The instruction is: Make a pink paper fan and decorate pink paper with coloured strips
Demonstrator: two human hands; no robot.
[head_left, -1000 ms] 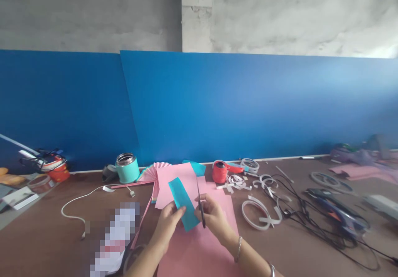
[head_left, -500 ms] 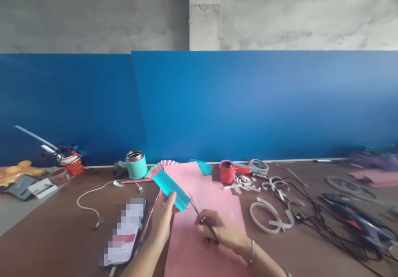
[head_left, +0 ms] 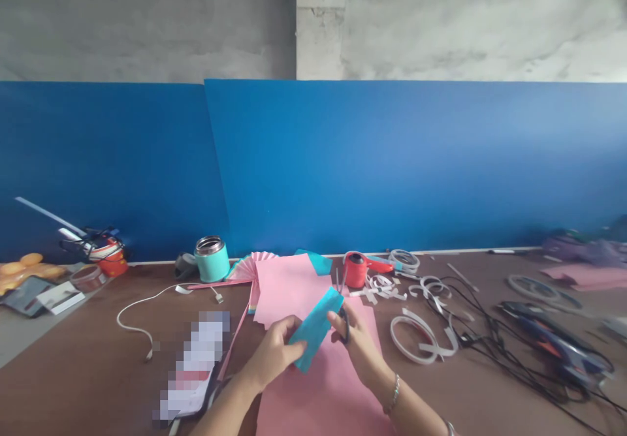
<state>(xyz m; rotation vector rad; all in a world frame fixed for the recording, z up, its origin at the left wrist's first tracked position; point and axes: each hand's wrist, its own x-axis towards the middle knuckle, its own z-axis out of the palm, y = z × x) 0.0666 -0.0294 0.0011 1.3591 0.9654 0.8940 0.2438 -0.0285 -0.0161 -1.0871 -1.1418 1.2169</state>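
Observation:
Between my hands a strip of turquoise paper (head_left: 317, 326) slants up to the right, over the sheets of pink paper (head_left: 326, 390). My left hand (head_left: 280, 352) pinches its lower left end between thumb and fingers. In my right hand (head_left: 356, 338) are the scissors (head_left: 345, 315), their blades pointing up and away. The right thumb also touches the paper's upper right edge. Beyond the strip, a pink pleated paper fan (head_left: 257, 265) lies partly under the pink sheets.
A phone (head_left: 196, 371) lies left of the pink paper, near a white cable (head_left: 128, 324). Behind stand a turquoise thermos jar (head_left: 212, 260) and a red tape dispenser (head_left: 356, 271). White strip coils (head_left: 406, 341), black cables (head_left: 494, 331) and a dark tool (head_left: 558, 344) lie rightward.
The turquoise strip has moved right and turned, so it now slopes up to the right. My left hand moved right with it; my right hand rose, turning the scissors upward, its thumb now on the paper.

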